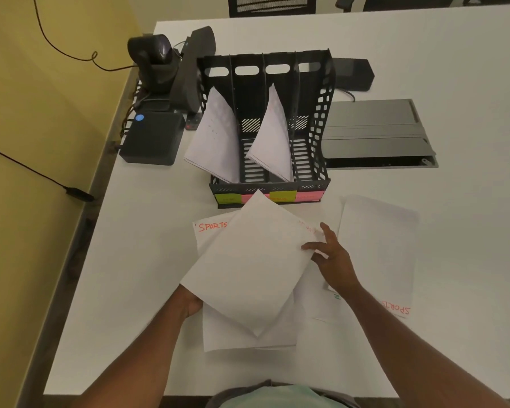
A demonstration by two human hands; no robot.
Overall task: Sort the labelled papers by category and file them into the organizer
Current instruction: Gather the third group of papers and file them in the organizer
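Head | left grip [190, 303] clamped on flat white sheet [248, 269] | right grip [333, 260] splayed apart | perforated black organizer [321, 113]

- Left hand [190, 303] grips tilted sheet [248, 269] from beneath; right hand [333, 260] touches its edge.
- Organizer [321, 113] on tabletop [424, 48]: papers in two slots.

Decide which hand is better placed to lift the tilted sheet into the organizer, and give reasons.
Left. The left hand already grips the tilted sheet at its lower corner; the right hand only touches its edge with open fingers.
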